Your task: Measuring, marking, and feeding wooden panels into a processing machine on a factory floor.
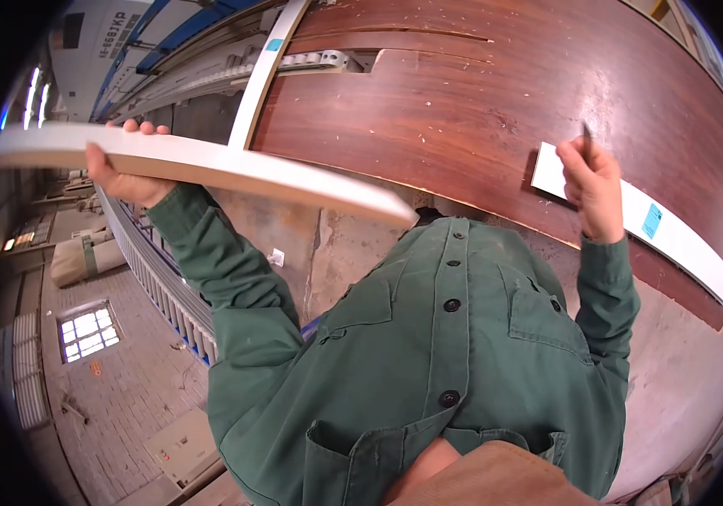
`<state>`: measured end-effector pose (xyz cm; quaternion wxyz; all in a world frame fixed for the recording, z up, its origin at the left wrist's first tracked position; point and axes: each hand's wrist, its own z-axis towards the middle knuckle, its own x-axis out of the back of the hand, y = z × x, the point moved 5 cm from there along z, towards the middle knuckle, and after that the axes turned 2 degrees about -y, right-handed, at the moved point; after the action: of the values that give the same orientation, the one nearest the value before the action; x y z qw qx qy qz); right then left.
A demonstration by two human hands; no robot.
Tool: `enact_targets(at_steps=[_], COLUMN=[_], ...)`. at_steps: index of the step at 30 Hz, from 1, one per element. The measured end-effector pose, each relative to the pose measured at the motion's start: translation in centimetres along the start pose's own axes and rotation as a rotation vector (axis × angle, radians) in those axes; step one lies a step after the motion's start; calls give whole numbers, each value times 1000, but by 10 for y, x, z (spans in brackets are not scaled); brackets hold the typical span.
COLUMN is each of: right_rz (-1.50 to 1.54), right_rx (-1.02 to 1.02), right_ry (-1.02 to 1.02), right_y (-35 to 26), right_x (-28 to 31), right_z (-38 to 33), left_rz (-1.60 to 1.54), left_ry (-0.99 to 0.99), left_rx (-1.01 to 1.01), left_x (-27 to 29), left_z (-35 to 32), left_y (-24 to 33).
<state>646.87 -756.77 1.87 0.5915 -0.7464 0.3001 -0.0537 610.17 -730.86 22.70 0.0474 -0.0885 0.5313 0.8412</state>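
White plank [210, 164] sits clamped in the left hand [121, 173], while the right hand [591, 181] pinches a pencil [586, 135] over the dark wooden table [463, 101].

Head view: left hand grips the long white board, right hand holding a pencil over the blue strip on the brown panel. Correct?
One slip: the strip is white, with only a small blue label on it. The head view shows the left hand gripping the long white board and the right hand holding a thin dark pencil-like tool over that strip on the brown panel.

White strip [210, 164], red-brown woodgrain board [480, 110]
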Motion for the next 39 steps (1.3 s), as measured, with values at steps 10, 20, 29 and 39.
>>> enact_targets(at_steps=[10,20,29,39], right_rz=[65,-93,-73,-106], right_rx=[286,331,354,346], right_ry=[55,-103,-218,-277], right_y=[2,-1,-12,-19], right_x=[-49,-55,-39,-27], right_z=[22,9,-20,-31], left_rz=[-243,-214,-208,-167], left_ry=[424,400,403,458], left_rx=[29,308,388,457], left_x=[24,56,70,69], left_z=[-28,-43,-50,-59], left_y=[-41,-79,-102,-114])
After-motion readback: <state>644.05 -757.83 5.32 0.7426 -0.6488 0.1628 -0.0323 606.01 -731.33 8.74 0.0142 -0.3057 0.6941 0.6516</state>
